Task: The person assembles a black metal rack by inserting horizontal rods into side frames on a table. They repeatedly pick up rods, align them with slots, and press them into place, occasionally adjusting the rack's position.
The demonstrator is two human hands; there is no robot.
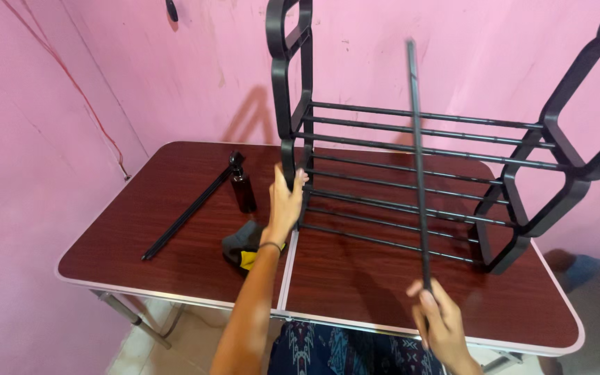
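Note:
A black rack (411,167) of plastic side frames joined by several thin metal rods stands on a dark wood-pattern folding table (175,243). My left hand (284,201) grips the lower part of the rack's left side frame. My right hand (439,323), near the table's front edge, holds the bottom end of a loose black rod (418,167) that points up and away, in front of the rack.
Another loose black rod (187,214) lies diagonally on the table's left half. A dark spray bottle (242,186) stands beside it, and a dark cloth with a yellow patch (242,250) lies near my left forearm. Pink walls close in at left and behind.

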